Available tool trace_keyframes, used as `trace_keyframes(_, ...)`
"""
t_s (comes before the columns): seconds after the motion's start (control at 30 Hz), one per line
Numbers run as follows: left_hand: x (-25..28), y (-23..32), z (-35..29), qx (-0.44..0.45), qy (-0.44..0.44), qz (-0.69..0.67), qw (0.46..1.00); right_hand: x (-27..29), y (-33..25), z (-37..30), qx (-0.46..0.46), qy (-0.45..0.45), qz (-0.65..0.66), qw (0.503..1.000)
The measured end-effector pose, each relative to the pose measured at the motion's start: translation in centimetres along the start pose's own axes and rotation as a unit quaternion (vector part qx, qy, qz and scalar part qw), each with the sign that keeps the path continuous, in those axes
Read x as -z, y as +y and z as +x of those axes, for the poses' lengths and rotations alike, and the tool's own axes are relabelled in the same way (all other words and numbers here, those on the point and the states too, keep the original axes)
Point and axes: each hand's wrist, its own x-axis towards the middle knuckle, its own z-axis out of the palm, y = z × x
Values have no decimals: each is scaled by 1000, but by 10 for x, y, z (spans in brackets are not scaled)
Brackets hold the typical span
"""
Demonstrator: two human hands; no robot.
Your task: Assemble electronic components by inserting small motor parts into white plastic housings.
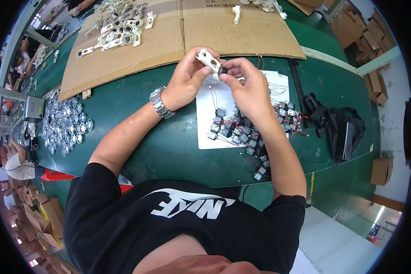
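My left hand is closed around a white plastic casing, a long piece with cut-out openings. It is held tilted above the table's far half. At the casing's near end, the fingertips of my right hand pinch a small dark motor, pressed up against the plastic. Thin red and white wires stick out beyond my right fingers. Under my right forearm lies a heap of small silver motors with thin leads, on a white sheet and the table around it.
Cardboard covers the far part of the green table, bearing a pile of white casings. Many shiny round parts lie at the left. A black bag sits at the right edge. Other people work at the far left.
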Motion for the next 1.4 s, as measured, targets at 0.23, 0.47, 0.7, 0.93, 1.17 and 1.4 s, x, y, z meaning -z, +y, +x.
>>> trace_keyframes(0.23, 1, 5, 1, -2, -2, -107, 994, 8, 0, 7, -6, -88, 85, 993)
trace_keyframes(0.47, 4, 7, -1, -31, -9, -67, 997, 18, -18, 4, -170, -172, 282, 928)
trace_keyframes(0.7, 7, 11, -1, -14, -40, -48, 998, 20, -5, 8, -200, -222, 291, 909)
trace_keyframes(0.93, 10, 14, 0, -14, -57, -45, 997, 23, -7, 8, -184, -240, 247, 921)
trace_keyframes(1.17, 17, 17, 2, 9, -78, -71, 994, 20, -16, 6, -243, -280, 394, 841)
trace_keyframes(1.4, 11, 17, 0, -15, -97, -51, 994, 12, -3, 3, -200, -220, 326, 897)
